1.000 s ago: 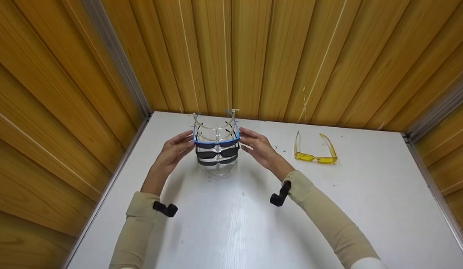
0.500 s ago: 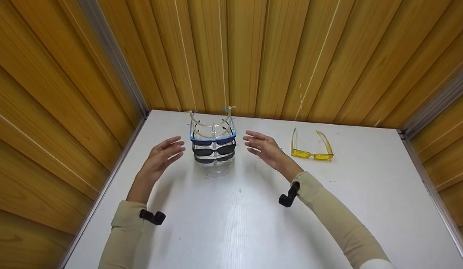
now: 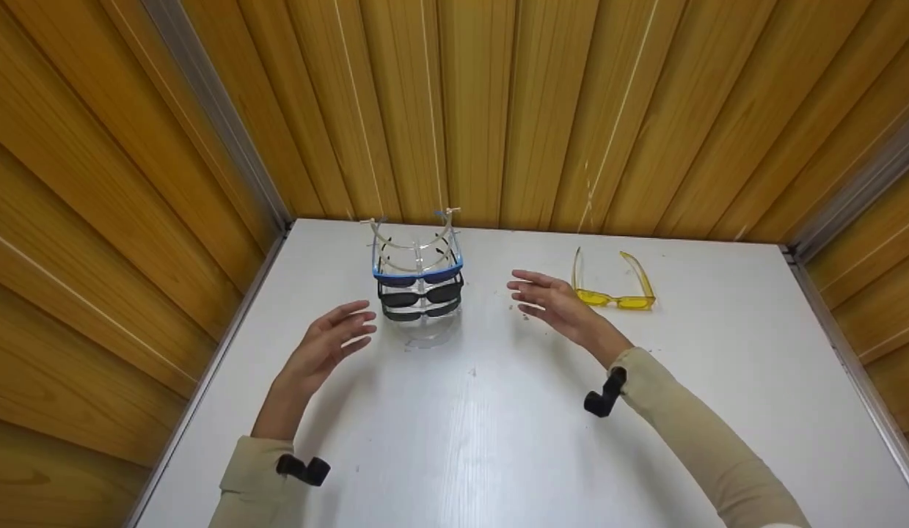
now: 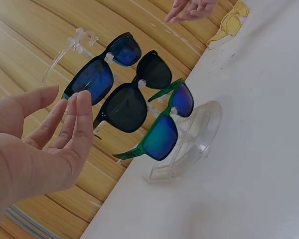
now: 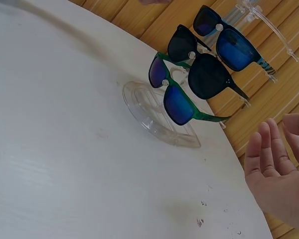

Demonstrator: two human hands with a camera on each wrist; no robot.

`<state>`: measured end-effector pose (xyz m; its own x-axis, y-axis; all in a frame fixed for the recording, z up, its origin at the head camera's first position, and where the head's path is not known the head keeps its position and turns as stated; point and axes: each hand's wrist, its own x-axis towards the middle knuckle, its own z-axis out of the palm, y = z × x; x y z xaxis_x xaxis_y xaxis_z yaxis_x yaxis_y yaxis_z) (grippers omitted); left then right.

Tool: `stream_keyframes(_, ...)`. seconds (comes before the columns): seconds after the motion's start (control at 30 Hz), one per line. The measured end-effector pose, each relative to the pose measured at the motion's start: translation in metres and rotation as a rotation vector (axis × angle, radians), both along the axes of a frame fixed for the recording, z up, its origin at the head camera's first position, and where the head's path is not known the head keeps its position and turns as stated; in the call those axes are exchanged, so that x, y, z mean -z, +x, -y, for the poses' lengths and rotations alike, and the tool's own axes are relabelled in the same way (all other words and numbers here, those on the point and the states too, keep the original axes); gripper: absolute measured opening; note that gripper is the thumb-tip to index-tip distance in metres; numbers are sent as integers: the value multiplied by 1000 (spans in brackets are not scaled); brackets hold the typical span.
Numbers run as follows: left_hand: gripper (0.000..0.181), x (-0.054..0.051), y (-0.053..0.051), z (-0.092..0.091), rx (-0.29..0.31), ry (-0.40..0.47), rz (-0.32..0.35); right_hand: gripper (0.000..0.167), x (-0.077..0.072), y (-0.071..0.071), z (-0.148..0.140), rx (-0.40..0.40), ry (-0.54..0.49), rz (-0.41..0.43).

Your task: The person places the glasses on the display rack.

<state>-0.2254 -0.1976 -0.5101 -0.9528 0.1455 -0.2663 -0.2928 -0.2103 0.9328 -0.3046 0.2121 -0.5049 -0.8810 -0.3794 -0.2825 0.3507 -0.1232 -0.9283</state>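
Observation:
A clear display stand (image 3: 417,257) holds three pairs of sunglasses one above another. Blue-framed sunglasses (image 3: 419,276) hang highest, black sunglasses (image 4: 124,104) sit in the middle, and green-framed sunglasses (image 5: 175,99) with bluish lenses are lowest. To the left and front of the stand, my left hand (image 3: 329,345) hovers with relaxed fingers, holding nothing. My right hand (image 3: 560,304) is apart from the stand on its right, fingers loosely extended and also holding nothing. Just beyond it, yellow glasses (image 3: 614,301) lie on the table with their temples unfolded.
The white table (image 3: 454,440) reaches back to a wood-panelled wall (image 3: 542,110). Bare curved arms show at the stand's top, and its clear base (image 4: 209,129) rests on the tabletop. Wooden walls also close in the left and right sides.
Both hands have left the sides of the blue-framed sunglasses. My right hand has moved right and toward me; my left has drawn back toward me. The sunglasses stay on the stand.

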Motion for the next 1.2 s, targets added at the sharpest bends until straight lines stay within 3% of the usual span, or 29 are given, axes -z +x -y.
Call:
stream_keyframes(0.17,40,11,10,-10,74,-2,-9,44,5,6,-18,-10,-7,15)
stream_keyframes(0.33,47,20,13,-19,124,-8,8,41,12,16,-37,10,-7,26)
stream_keyframes(0.53,36,28,13,-32,161,33,17,36,17,23,-56,10,-18,9)
stream_keyframes(0.8,35,38,7,-62,223,37,22,40,21,30,-88,29,18,38)
stream_keyframes(1.2,46,46,-11,-94,223,45,46,47,29,37,-138,44,86,97)
